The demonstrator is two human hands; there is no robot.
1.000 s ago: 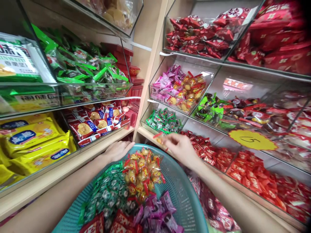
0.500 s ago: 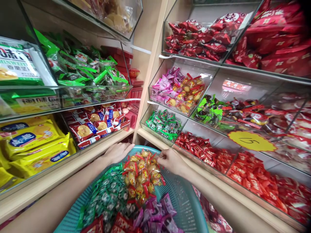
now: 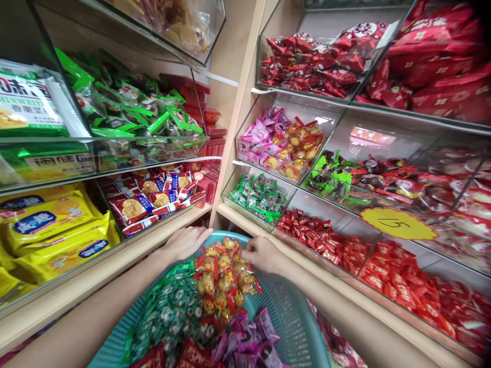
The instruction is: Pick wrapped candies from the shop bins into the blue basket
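Moved back from wooden shelf point(image 3: 230, 209): right hand point(image 3: 263, 254), touching yellow red-wrapped candies point(image 3: 224, 278), grip unclear; left hand point(image 3: 187, 241) clasps teal perforated plastic basket point(image 3: 291, 312).

The right hand point(image 3: 263, 254), seen a second ago raised before the clear bin of green-wrapped sweets point(image 3: 258, 197), is now lowered over the teal perforated plastic basket point(image 3: 295, 317), its fingertips set against the heap of red-and-yellow wrapped sweets point(image 3: 224, 278)

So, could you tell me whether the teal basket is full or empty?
Partly full: the teal basket holds heaps of wrapped sweets; its right side is bare.
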